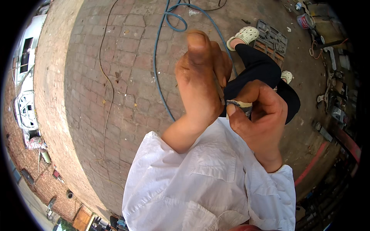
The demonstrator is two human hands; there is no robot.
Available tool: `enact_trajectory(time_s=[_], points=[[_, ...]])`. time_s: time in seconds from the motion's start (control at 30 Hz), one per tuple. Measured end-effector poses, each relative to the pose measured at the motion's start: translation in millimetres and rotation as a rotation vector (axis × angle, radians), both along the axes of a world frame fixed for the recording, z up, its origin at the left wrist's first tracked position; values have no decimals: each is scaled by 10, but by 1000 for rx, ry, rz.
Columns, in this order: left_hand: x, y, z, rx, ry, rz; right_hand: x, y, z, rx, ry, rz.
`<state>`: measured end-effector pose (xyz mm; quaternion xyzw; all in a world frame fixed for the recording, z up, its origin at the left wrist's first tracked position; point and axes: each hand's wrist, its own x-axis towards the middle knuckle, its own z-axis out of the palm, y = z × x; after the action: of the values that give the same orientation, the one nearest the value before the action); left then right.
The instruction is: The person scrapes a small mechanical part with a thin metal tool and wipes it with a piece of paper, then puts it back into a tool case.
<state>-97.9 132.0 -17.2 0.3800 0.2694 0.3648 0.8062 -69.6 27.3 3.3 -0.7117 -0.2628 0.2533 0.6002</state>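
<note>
My left hand [202,69] is raised over the paving with its thumb on top and its fingers curled inward. The greyish edge of a thin flat piece [218,89] shows between its fingers and palm; most of the piece is hidden. Close beside it, to the right, my right hand [261,115] pinches a small bent piece of what looks like sandpaper [245,108], dark on one face and tan on the other. Thumb and forefinger press on this piece near the heel of my left hand.
A blue hose [156,57] loops over the brick paving [130,55], with a thin cable [112,86] farther left. Black-trousered legs [257,66] and a pale clog [245,34] lie ahead beside an open tool case [271,39]. A paint can [305,21] and assorted tools line the right side.
</note>
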Motion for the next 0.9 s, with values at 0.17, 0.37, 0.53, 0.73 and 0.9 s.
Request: enact_trajectory(time_s=[0.17, 0.37, 0.53, 0.73, 0.9], points=[[1, 3, -10, 44, -2, -1, 3, -11, -10, 5, -122, 17], [4, -5, -9, 71, 24, 20, -5, -5, -10, 28, -172, 17], [6, -13, -5, 93, 50, 34, -8, -11, -5, 22, -182, 29], [5, -6, -4, 107, 25, 33, -10, -8, -15, 29, -205, 9], [6, -16, -16, 124, 47, 40, -7, -20, 0, -18, -220, 16]])
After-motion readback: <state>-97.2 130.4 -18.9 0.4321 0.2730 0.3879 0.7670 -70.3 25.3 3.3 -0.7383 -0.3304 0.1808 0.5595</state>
